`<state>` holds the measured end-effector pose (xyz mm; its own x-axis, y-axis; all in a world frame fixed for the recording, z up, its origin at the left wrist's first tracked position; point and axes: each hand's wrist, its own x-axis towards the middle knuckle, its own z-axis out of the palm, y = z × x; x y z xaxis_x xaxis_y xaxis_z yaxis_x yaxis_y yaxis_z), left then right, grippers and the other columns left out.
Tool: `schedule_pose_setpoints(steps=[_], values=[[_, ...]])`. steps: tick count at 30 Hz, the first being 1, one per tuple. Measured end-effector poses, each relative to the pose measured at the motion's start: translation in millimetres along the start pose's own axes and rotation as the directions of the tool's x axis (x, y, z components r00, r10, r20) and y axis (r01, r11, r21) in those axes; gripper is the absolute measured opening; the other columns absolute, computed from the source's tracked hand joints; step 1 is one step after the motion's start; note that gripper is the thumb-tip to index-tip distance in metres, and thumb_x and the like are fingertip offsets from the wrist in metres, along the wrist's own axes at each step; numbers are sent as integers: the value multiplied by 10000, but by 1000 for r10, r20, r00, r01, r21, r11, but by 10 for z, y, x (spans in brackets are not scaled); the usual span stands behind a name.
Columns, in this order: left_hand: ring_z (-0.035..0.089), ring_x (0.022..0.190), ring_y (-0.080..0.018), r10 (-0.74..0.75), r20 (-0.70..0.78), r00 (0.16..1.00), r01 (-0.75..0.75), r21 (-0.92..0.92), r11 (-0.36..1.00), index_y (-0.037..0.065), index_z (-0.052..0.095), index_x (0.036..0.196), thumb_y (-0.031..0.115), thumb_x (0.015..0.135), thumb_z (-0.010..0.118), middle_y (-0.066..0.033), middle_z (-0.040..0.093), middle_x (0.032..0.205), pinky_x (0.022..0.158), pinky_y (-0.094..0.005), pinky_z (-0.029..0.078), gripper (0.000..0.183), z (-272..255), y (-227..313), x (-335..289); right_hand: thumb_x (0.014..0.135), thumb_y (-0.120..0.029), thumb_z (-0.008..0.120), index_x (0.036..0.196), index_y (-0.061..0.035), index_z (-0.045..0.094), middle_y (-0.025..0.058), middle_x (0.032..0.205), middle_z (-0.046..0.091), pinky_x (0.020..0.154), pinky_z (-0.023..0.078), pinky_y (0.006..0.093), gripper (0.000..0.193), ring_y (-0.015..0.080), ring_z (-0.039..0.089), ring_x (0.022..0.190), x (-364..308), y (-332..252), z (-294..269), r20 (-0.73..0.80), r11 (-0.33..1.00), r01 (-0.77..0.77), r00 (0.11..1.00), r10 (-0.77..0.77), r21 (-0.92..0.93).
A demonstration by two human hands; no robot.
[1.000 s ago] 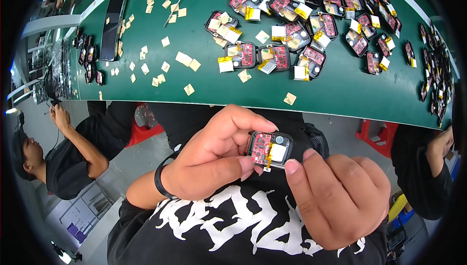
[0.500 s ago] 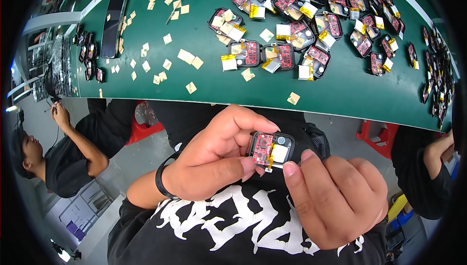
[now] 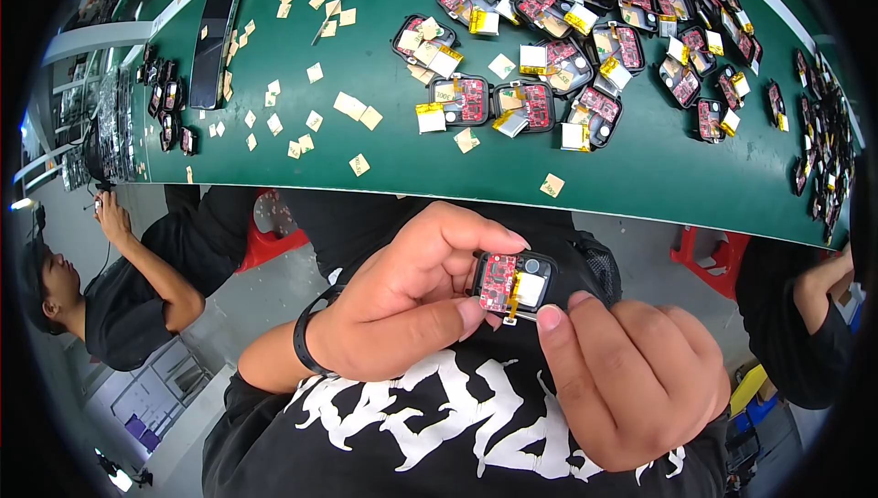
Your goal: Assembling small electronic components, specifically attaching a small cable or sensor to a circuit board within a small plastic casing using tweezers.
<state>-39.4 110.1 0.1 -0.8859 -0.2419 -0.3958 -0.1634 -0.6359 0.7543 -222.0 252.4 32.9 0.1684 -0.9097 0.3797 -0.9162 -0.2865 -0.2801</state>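
Note:
My left hand is closed on a small black device case, gripping its left side between thumb and fingers over my lap. Inside the case lie a red circuit board, a white square pad and a grey round part. A yellow flex strip hangs over the lower rim and ends in a small white tip. Beside the case's lower right corner, my right hand is closed, thumb and forefinger pinched. A thin pale edge shows at those fingertips, but I cannot make out what it is.
On the green table ahead, several open cases with red boards and silver-yellow battery cells lie at centre and right. Tan adhesive squares, a screwdriver and a black phone lie to the left. People sit on both sides.
Both hands and the case have shifted very slightly to the right. The grips look the same.

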Motion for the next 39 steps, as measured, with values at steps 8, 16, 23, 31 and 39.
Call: schedule_pose_setpoints(steps=[8, 16, 23, 31, 39], values=[[556, 816, -115, -12, -5, 1000, 12, -32, 999, -19, 419, 1367, -53, 905, 554, -122, 565, 1147, 694, -253, 467, 482, 22, 8, -1, 673, -44, 717, 962, 49, 741, 165, 818, 694, 448, 348, 273, 305, 197, 553, 619, 2, 22, -33, 28, 995, 65, 998, -63, -81], [554, 815, -113, -9, 6, 1000, 9, -4, 1000, -13, 416, 1367, -65, 896, 545, -124, 572, 1146, 694, -251, 463, 491, -2, -20, -17, 687, -34, 707, 968, 57, 738, 172, 828, 695, 449, 361, 276, 297, 204, 545, 620, -9, 14, -37, 54, 995, 92, 995, -90, -34], [553, 812, -113, -11, -7, 1000, 11, -21, 1000, -12, 413, 1370, -48, 908, 551, -128, 575, 1148, 688, -252, 461, 484, 35, 11, 0, 686, -44, 720, 960, 52, 740, 172, 822, 696, 448, 370, 278, 291, 200, 545, 610, -45, -55, -42, 27, 991, -75, 997, 79, -113], [553, 813, -114, 23, 36, 999, -24, 28, 999, -23, 409, 1371, -45, 915, 550, -131, 577, 1147, 687, -250, 458, 478, -3, -21, -5, 686, -46, 722, 964, 51, 743, 172, 816, 692, 442, 350, 269, 295, 198, 542, 611, -3, 4, -38, 42, 995, 75, 996, -73, -66], [553, 828, -115, 25, 30, 999, -25, -11, 1000, -22, 408, 1374, -60, 917, 545, -130, 572, 1157, 689, -251, 462, 478, 9, -32, -10, 698, -38, 719, 960, 58, 742, 167, 815, 690, 445, 338, 271, 280, 194, 538, 612, -20, -8, -23, 17, 995, 80, 997, -79, -59]])
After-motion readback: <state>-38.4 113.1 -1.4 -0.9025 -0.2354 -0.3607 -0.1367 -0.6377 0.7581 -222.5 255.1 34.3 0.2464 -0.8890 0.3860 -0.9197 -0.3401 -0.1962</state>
